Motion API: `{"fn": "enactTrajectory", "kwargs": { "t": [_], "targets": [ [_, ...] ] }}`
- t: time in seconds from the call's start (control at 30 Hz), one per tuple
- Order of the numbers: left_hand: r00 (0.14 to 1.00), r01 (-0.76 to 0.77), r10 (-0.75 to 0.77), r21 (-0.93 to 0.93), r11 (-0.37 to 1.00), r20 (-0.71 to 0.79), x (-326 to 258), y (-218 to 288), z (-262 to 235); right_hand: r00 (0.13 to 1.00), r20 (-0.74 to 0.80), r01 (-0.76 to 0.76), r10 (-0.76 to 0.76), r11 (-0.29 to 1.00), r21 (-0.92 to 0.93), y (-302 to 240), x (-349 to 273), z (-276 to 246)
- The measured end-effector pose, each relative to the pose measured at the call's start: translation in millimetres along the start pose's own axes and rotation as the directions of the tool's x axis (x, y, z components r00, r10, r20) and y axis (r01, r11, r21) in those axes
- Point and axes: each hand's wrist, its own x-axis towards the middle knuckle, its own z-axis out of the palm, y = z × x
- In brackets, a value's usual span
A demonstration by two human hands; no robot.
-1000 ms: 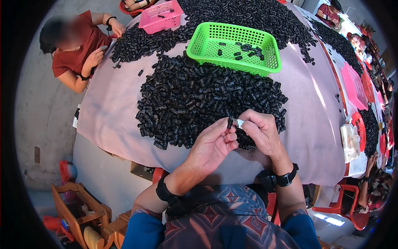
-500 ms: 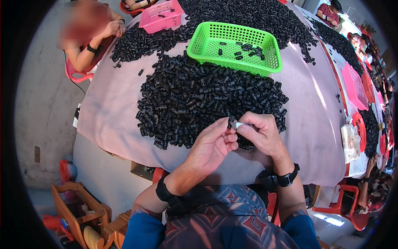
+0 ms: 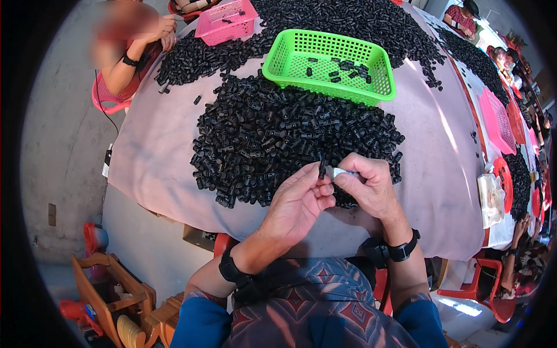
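Between the thumb and fingers of my left hand [image 3: 296, 200] is a small black plastic part [image 3: 322, 169], held upright. My right hand [image 3: 369, 187] is closed on a short knife [image 3: 337, 172] with a pale wrapped grip. Its metal tip points left and sits right beside the black part; whether it touches is too small to tell. Both hands hover over the near edge of a large pile of black plastic parts [image 3: 272, 133]. Just beyond that heap stands a green basket [image 3: 331, 91] with several such parts inside.
A pink basket [image 3: 235, 32] rests among more black parts at the far left. Another person's hand [image 3: 168, 37] works there. A pink cloth [image 3: 151, 151] covers the table. To the right, a second table holds a pink basket [image 3: 498, 122] and a white tray [image 3: 491, 200]. A wooden chair [image 3: 116, 301] stands lower left.
The knife tip has drawn slightly right, away from the black part, which now shows more. My left hand has barely moved. The person at far left has raised a hand.
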Motion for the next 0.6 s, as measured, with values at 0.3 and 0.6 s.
{"fn": "enactTrajectory", "kwargs": {
  "t": [0.3,0.6],
  "targets": [
    [0.999,-0.015,0.015,-0.002,1.0,0.047,1.5,-0.8,-5.2,0.999,0.049,-0.011,0.012,1.0,-0.008,1.5,0.6,0.7],
    [1.0,0.005,-0.005,0.0,1.0,0.022,1.5,-0.2,-4.0,0.995,0.077,-0.062,0.061,0.998,0.019,5.6,1.2,0.2]
  ]
}}
